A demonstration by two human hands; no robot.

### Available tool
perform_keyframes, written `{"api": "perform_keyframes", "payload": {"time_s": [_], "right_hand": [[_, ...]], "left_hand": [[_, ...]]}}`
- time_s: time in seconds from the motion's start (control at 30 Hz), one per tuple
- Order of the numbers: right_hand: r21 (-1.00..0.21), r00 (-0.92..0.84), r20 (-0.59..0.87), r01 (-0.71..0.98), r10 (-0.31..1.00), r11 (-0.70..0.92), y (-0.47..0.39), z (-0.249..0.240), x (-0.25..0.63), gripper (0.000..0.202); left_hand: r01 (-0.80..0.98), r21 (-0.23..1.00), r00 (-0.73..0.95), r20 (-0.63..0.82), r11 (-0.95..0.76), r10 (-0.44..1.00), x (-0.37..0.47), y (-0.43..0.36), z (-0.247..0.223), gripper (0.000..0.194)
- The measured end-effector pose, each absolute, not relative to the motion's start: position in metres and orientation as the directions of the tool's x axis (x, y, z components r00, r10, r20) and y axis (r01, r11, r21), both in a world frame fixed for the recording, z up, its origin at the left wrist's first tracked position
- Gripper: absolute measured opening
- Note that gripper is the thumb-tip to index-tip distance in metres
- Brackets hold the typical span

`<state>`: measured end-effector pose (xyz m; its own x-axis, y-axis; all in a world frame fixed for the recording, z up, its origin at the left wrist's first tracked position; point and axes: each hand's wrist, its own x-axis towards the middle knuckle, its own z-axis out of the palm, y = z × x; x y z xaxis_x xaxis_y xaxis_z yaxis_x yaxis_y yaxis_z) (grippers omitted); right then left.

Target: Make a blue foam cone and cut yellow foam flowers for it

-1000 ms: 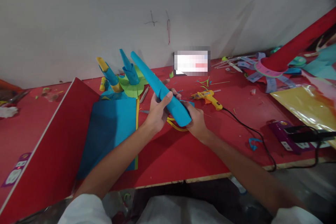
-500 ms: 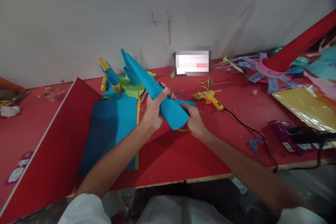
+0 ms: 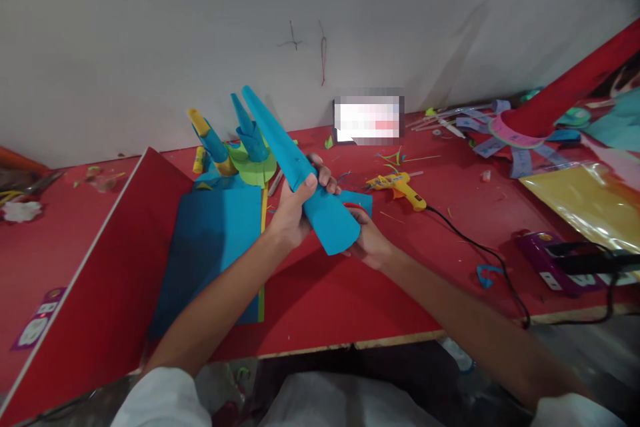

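A rolled blue paper cone slants across the middle, narrow end toward the wall, wide end toward me. My left hand is closed around its middle, thumb on top and fingers curled over the far side. Beside the wide end, my right hand is closed, its fingers partly hidden by the paper. A curved red rim shows at that hand; it looks like a scissors handle, and the blades are out of sight. Behind the hand lies a flat blue paper piece.
A yellow glue gun with a black cord lies right of the hands. Blue sheets lie left, beside an upright red board. Paper models stand behind, a screen at the wall. A purple box sits right.
The cone has turned slightly, its narrow tip higher and its wide end a little lower. My right hand has rolled under the wide end, and a red rim now shows beside it.
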<state>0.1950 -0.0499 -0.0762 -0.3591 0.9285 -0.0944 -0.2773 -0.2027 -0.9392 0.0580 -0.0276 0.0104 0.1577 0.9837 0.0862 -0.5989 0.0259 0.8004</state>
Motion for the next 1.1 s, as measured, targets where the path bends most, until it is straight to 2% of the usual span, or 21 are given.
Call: {"api": "perform_keyframes", "payload": {"time_s": [0.17, 0.23, 0.33, 0.5, 0.67, 0.87, 1.1], "right_hand": [[-0.976, -0.214, 0.215, -0.085, 0.953, 0.201, -0.045, -0.072, 0.204, 0.026], [-0.969, -0.225, 0.247, -0.075, 0.943, 0.236, -0.043, -0.073, 0.206, 0.019], [-0.970, -0.243, 0.220, -0.153, 0.945, 0.187, -0.041, -0.076, 0.204, 0.016], [-0.945, -0.020, 0.063, -0.323, 0.998, 0.054, -0.042, -0.076, 0.199, 0.025], [-0.857, -0.038, -0.035, -0.512, 0.999, -0.050, -0.041, -0.071, 0.198, 0.033], [-0.792, -0.026, -0.093, -0.604, 0.995, -0.090, -0.038, -0.080, 0.195, 0.035], [-0.752, -0.054, -0.082, -0.652, 0.995, -0.097, -0.040, -0.078, 0.194, 0.041]], "left_hand": [[-0.627, 0.779, 0.085, 0.069, 0.000, 0.994, 0.060, -0.024, 0.010, 0.043], [-0.632, 0.775, 0.060, 0.045, 0.003, 0.997, 0.061, -0.024, 0.010, 0.043], [-0.638, 0.770, 0.053, 0.022, 0.017, 0.998, 0.061, -0.024, 0.013, 0.041], [-0.680, 0.728, -0.090, 0.029, -0.083, 0.996, 0.053, -0.015, 0.019, 0.036], [-0.659, 0.731, -0.236, 0.017, -0.173, 0.971, 0.046, -0.005, 0.012, 0.037], [-0.627, 0.766, -0.232, -0.007, -0.144, 0.973, 0.058, -0.011, -0.002, 0.042], [-0.625, 0.770, -0.208, -0.003, -0.131, 0.978, 0.062, -0.016, 0.001, 0.048]]}}
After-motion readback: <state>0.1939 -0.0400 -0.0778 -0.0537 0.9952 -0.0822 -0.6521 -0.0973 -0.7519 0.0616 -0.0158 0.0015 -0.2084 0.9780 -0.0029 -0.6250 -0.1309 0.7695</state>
